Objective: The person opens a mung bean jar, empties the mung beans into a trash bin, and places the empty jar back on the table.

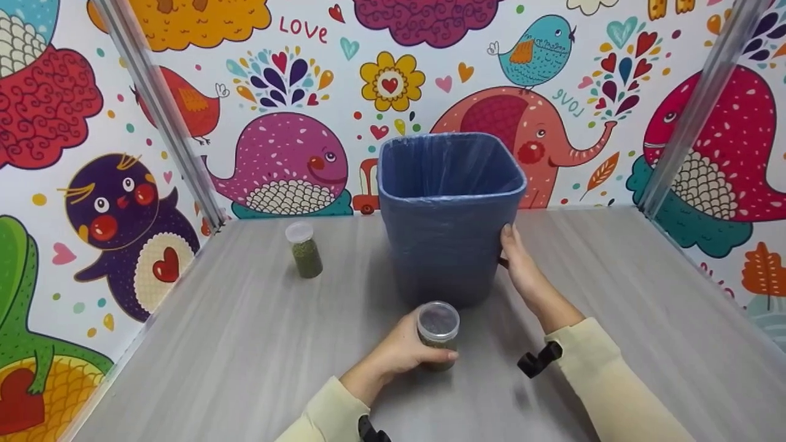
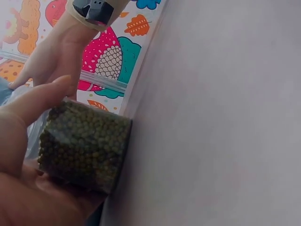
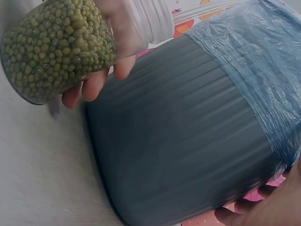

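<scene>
My left hand [image 1: 402, 347] grips a clear lidded jar [image 1: 438, 331], its fingers and thumb wrapped round the side. Green mung beans [image 3: 59, 49] fill the lower part of this jar in the right wrist view. Just behind it stands a dark blue trash bin [image 1: 448, 245], upright and lined with a thin blue plastic bag [image 3: 254, 70] folded over the rim. My right hand [image 1: 528, 276] rests against the bin's right side, fingers reaching round toward the back; in the right wrist view its fingertips [image 3: 228, 215] lie along the bin's wall.
A second clear jar [image 1: 305, 252] of green contents with a whitish lid stands left of the bin on the grey table [image 1: 245, 344]. Printed cartoon walls [image 1: 282, 166] close off the back and sides, with metal corner posts [image 1: 166, 116].
</scene>
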A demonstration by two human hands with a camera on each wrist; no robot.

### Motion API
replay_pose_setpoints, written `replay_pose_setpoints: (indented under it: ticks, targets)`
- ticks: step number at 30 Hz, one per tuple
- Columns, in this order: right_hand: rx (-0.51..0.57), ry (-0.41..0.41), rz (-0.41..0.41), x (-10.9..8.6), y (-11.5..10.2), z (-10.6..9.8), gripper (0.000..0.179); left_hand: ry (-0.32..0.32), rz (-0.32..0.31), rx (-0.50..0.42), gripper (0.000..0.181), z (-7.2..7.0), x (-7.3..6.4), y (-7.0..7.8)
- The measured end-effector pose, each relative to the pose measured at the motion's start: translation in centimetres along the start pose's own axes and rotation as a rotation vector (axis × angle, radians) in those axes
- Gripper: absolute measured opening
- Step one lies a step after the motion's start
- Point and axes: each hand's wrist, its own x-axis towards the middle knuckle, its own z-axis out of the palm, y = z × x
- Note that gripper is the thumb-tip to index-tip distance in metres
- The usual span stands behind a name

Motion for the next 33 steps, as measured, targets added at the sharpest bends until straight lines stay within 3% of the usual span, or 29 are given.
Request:
replay_pose_setpoints:
  ticks: [16, 22, 24, 27, 30, 33]
  targets:
    - [0.021, 0.011, 0.021, -0.2, -0.2, -0.5, 0.079, -0.009, -0.003, -0.022, 0.075, 0.3, -0.3, -0.2]
    - [0.077, 0.105, -0.037, -0.3, -1.5, -1.7, 0.075, -0.041, -0.024, -0.039, 0.075, 0.1, -0.3, 0.0]
    - [0.075, 0.171, -0.078, -0.6, -2.4, -2.2, 0.075, -0.040, -0.023, -0.034, 0.075, 0.1, -0.2, 0.0]
    - [0.054, 0.340, -0.200, -1.3, -3.9, -2.5, 0.069, -0.033, -0.017, -0.027, 0.075, 0.1, -0.1, 0.0]
    - [0.030, 0.503, -0.399, -2.4, -5.4, -2.4, 0.051, -0.030, -0.009, -0.021, 0.074, 0.1, -0.1, 0.0]
    - [-0.001, 0.529, -0.604, -3.6, -6.7, -1.7, 0.031, -0.033, -0.003, -0.015, 0.073, 0.0, 0.0, 0.1]
